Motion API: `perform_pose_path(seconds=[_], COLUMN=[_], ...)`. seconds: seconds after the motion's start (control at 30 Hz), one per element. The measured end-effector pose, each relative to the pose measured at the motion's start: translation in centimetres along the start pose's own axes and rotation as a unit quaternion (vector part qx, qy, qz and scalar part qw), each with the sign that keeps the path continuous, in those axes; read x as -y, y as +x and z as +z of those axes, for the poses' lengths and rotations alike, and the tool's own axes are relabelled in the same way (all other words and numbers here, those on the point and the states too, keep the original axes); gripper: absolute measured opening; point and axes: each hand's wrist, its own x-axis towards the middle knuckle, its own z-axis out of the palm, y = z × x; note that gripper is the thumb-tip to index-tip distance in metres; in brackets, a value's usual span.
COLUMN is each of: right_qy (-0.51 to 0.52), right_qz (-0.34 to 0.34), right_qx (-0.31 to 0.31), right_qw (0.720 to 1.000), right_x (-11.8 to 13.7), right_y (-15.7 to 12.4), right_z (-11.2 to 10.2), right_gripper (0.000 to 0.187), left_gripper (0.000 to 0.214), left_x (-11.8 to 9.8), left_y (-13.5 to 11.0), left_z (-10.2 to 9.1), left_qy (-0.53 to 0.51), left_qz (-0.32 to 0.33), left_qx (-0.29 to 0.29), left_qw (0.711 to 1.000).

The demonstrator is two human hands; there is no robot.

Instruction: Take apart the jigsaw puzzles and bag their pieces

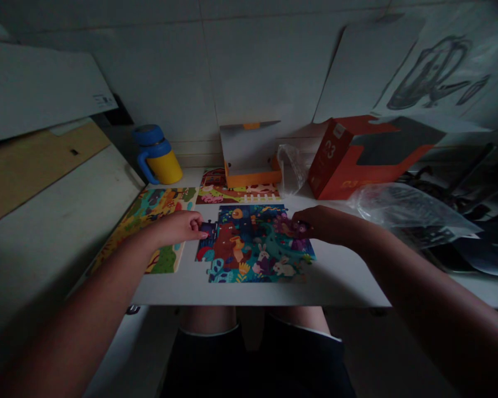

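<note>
A dark blue jigsaw puzzle [249, 243] with a bear, rabbits and a teal dinosaur lies largely joined on the white table. At its left edge my left hand [190, 225] is closed, thumb and fingers on a dark purple puzzle piece [208, 228]. Just below that is a piece with a red and teal shape [205, 254]. My right hand [311, 220] bends over the puzzle's right edge, its fingers closed on a purple puzzle piece [301, 228]; the fingertips are partly hidden.
A yellow animal puzzle [166, 260] lies left, a farm puzzle [216, 194] behind. Further back stand a blue-yellow flask [166, 165], an open orange-edged box [253, 178] and a red box [332, 166]. Clear plastic bags [410, 207] lie right. The table's front edge [249, 301] is near my legs.
</note>
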Motion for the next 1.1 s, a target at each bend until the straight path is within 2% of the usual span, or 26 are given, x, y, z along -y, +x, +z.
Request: perform_pose_path(seconds=[0.2, 0.4, 0.53, 0.67, 0.8, 0.9, 1.1], right_qy=[-0.005, -0.060, -0.055, -0.057, -0.053, -0.041, -0.045], right_qz=[0.040, 0.008, 0.001, 0.000, 0.010, 0.015, 0.009], right_qx=[-0.016, -0.011, 0.005, 0.007, 0.007, 0.013, 0.014], right_qw=[0.999, 0.998, 0.998, 0.998, 0.999, 0.999, 0.999], right_x=[0.8, 0.8, 0.9, 0.8, 0.2, -0.2, 0.1], right_y=[-0.4, -0.1, -0.2, -0.2, 0.0, 0.2, 0.1], right_z=[-0.2, -0.2, -0.4, -0.2, 0.5, 0.7, 0.2], right_gripper=[0.031, 0.029, 0.029, 0.034, 0.044, 0.045, 0.045], left_gripper=[0.056, 0.079, 0.067, 0.056, 0.056, 0.060, 0.054], left_x=[-0.6, -1.3, -2.2, -3.1, -3.4, -3.6, -4.0], left_y=[-0.8, -1.1, -0.9, -1.0, -0.9, -0.8, -0.4], left_z=[-0.1, -1.1, -1.3, -1.3, -1.3, -1.3, -1.2], left_qy=[0.014, 0.091, 0.127, 0.158, 0.172, 0.168, 0.186], left_qz=[0.006, 0.042, 0.085, 0.057, 0.035, 0.031, 0.029], left_qx=[0.007, 0.012, 0.036, 0.034, 0.031, 0.032, 0.053], left_qw=[1.000, 0.995, 0.988, 0.985, 0.984, 0.985, 0.981])
